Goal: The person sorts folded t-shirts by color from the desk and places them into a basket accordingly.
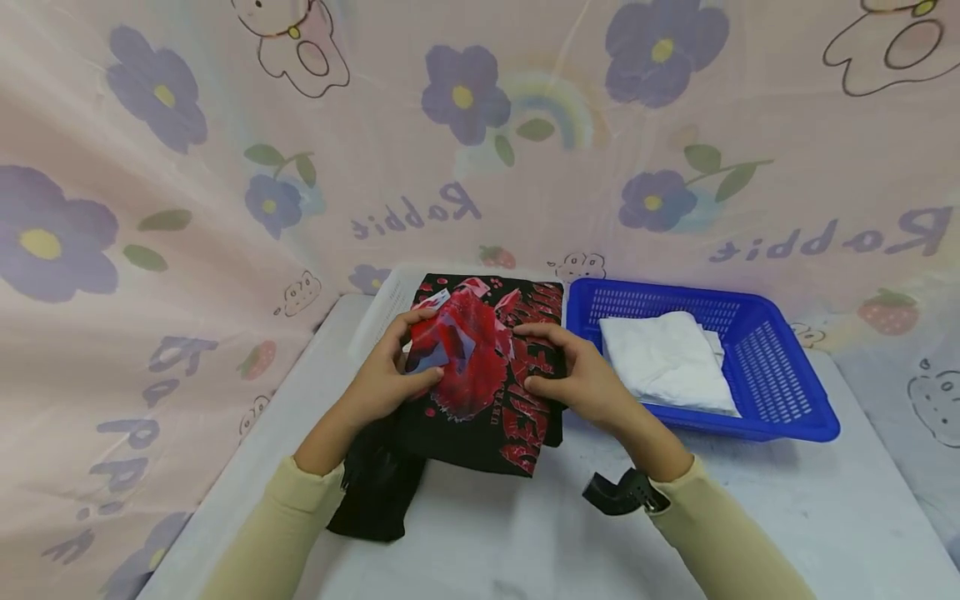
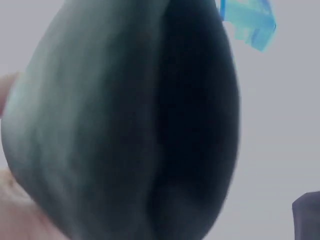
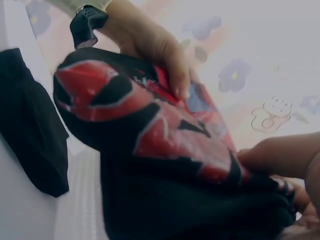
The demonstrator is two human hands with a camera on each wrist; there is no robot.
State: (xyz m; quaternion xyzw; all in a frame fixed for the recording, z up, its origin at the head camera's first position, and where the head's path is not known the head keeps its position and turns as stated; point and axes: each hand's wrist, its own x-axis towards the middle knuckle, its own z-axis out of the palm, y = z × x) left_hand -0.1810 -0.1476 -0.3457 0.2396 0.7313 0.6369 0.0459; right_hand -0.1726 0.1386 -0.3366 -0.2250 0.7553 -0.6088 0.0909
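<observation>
both hands gripping black shirt [image 1: 480, 392], blue basket [image 1: 780, 417] just beside

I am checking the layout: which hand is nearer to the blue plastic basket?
Right. The right hand grips the black and red shirt just beside the blue plastic basket; the left hand grips the shirt's far side.
</observation>
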